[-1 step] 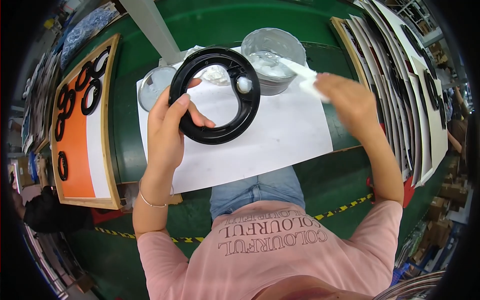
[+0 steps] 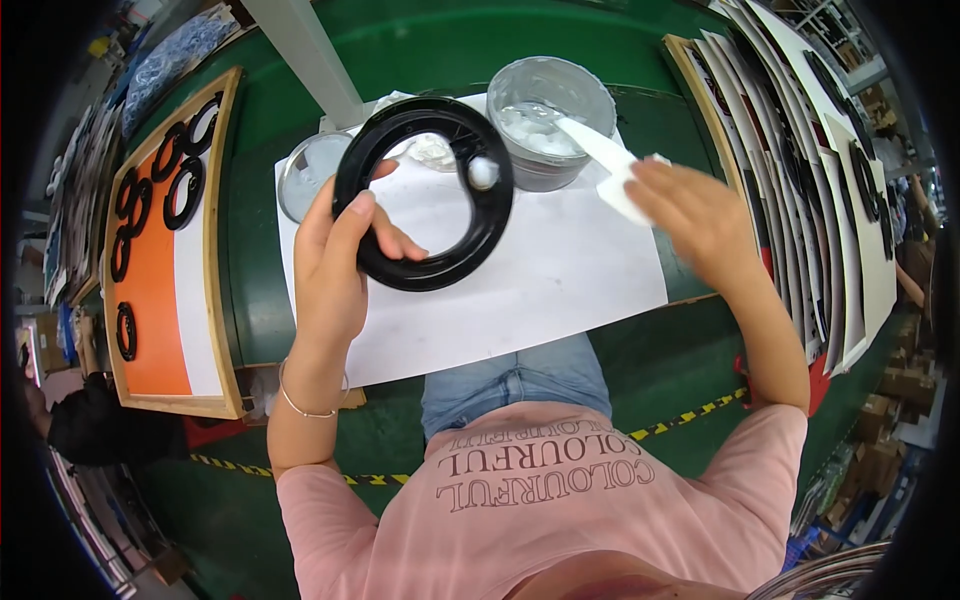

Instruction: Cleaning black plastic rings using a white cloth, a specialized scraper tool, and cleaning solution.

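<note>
My left hand is closed round the left side of a black ring and holds it up above the white paper. The ring is glossy, with a wide central opening and a small round hole at its right, where something white shows. My right hand, slightly blurred, grips a white flat spatula-like tool with a white flap beside the fingers. Its far end reaches over the rim of a metal tub with white paste inside.
White paper covers part of the green bench. A round lid and a crumpled white lump lie behind the ring. At left, a wood-framed board bears several black rings. Stacked panels stand at right; a pale post rises behind.
The black ring has shifted slightly left and tilted a little. My right hand and the white tool have moved slightly down; the tool now shows more of its length.
</note>
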`<state>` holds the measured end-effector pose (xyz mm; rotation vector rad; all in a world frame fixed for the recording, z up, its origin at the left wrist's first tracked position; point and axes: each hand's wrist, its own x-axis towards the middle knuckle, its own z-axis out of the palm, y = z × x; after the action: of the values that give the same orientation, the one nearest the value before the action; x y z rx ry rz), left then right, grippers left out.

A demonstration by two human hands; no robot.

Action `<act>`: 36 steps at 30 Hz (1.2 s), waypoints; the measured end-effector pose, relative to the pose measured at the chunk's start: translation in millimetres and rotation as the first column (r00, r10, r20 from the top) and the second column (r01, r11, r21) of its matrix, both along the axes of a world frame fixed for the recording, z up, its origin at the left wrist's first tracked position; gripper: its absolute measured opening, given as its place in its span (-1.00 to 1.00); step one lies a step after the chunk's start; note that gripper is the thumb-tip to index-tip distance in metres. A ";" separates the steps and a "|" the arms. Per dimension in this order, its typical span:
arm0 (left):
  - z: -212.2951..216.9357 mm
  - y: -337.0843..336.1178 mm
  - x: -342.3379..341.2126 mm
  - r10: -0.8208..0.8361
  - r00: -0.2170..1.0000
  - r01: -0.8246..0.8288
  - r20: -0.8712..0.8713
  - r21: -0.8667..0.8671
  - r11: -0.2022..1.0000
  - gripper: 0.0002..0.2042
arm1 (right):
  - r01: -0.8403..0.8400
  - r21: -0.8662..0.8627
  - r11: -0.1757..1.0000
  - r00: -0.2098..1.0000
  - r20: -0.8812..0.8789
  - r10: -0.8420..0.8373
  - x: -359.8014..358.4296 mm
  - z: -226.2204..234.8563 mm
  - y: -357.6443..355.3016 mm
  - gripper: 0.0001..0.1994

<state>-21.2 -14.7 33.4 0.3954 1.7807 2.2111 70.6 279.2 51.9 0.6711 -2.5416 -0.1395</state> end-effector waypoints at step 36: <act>9.7 15.0 18.5 -0.028 0.989 0.037 -0.143 0.062 0.997 -0.67 | 0.068 -0.714 0.697 0.994 0.112 0.018 28.1 23.8 -30.9 -0.83</act>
<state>-2.6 0.3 43.1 0.6060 1.7618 2.2738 98.7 248.3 75.7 0.3201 -2.4094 0.8775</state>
